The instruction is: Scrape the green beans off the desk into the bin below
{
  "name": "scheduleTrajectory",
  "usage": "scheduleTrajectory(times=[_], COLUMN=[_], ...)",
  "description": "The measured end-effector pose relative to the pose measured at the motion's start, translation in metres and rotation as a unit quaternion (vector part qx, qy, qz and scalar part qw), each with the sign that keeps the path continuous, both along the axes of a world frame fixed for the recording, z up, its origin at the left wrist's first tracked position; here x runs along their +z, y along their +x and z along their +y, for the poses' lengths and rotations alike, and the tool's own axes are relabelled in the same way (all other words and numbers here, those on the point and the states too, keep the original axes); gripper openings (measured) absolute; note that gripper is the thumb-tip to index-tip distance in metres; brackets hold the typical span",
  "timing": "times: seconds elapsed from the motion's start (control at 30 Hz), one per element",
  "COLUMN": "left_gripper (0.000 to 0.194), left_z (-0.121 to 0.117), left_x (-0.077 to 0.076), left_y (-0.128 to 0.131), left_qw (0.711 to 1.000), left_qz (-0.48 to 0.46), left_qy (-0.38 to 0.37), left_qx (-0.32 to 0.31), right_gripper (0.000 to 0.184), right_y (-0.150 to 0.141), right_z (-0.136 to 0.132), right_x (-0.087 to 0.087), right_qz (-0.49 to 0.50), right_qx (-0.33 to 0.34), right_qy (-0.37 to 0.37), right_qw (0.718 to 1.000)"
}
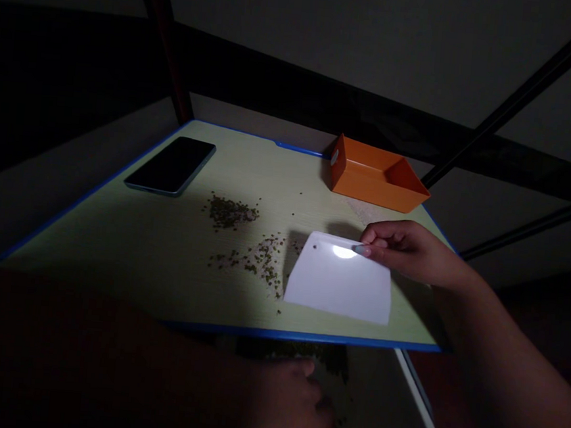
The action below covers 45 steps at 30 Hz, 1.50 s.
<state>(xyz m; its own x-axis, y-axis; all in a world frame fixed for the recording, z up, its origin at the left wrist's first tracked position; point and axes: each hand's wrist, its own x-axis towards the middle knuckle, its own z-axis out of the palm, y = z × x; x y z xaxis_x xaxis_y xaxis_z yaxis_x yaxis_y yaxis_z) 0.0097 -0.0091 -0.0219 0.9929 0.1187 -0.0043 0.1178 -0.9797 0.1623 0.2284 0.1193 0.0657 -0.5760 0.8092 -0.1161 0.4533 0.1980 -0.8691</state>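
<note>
My right hand pinches the upper right edge of a white plastic scraper, its lower edge at or near the tabletop. Just left of the scraper lies a loose scatter of small green beans mixed with pale grains. Farther back sits a denser pile of green beans. In shadow below the table's front edge, my left hand has its fingers curled beside a dark green heap. What those fingers hold, if anything, is hidden.
An orange open box stands at the back right of the pale table, which has a blue rim. A dark phone lies at the back left. A white edge shows below the table at right. The surroundings are dim.
</note>
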Motion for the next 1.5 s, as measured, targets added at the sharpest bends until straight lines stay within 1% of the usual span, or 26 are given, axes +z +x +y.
scheduleTrajectory(times=[0.13,0.23,0.33,0.4,0.53,0.67,0.77,0.93,1.0,1.1,1.27,1.37,1.5], left_gripper=[0.033,0.042,0.039,0.035,0.031,0.039,0.039,0.037,0.033,0.025,0.024,0.024,0.03], left_z=[-0.001,0.0,0.002,0.004,0.003,0.001,0.0,-0.002,-0.001,0.001,0.002,0.001,-0.001], left_x=[-0.004,-0.005,-0.001,0.003,0.008,0.004,-0.001,-0.004,-0.002,0.004,0.013,0.011,0.0], left_y=[-0.001,-0.003,-0.005,-0.006,-0.004,-0.003,-0.004,-0.005,-0.004,-0.004,-0.003,-0.003,-0.005], left_qw=[1.0,1.0,0.999,0.999,0.999,0.999,0.999,0.998,0.999,0.998,0.997,0.997,0.999], left_qz=[-0.009,-0.018,-0.021,-0.005,0.024,-0.003,-0.016,-0.031,-0.013,0.038,0.067,0.069,-0.004], left_qy=[0.005,0.008,0.015,0.02,0.029,0.035,0.043,0.044,0.038,0.026,0.021,0.02,0.024], left_qx=[0.007,-0.01,-0.029,-0.039,-0.034,-0.027,-0.017,-0.024,-0.03,-0.039,-0.044,-0.041,-0.022], right_gripper=[0.037,0.039,0.039,0.039,0.039,0.04,0.042,0.041,0.04,0.038,0.037,0.037,0.037], right_y=[0.002,0.003,0.003,0.003,0.003,0.001,0.0,0.001,0.001,0.001,0.002,0.001,-0.002], right_z=[0.002,0.004,0.005,0.006,0.007,0.008,0.006,0.005,0.005,0.005,0.003,0.002,0.0], right_x=[0.002,0.002,0.001,0.001,-0.001,-0.004,-0.004,0.0,0.001,0.0,-0.001,-0.001,0.0], right_qz=[-0.005,-0.007,-0.003,-0.001,0.004,0.009,0.015,0.013,0.016,0.018,0.013,0.007,0.008], right_qx=[-0.013,-0.026,-0.029,-0.027,-0.028,-0.024,-0.019,-0.005,-0.003,-0.004,0.004,0.014,0.025], right_qy=[0.018,0.026,0.035,0.04,0.055,0.057,0.049,0.04,0.04,0.044,0.041,0.025,0.008], right_qw=[1.0,0.999,0.999,0.999,0.998,0.998,0.998,0.999,0.999,0.999,0.999,1.0,1.0])
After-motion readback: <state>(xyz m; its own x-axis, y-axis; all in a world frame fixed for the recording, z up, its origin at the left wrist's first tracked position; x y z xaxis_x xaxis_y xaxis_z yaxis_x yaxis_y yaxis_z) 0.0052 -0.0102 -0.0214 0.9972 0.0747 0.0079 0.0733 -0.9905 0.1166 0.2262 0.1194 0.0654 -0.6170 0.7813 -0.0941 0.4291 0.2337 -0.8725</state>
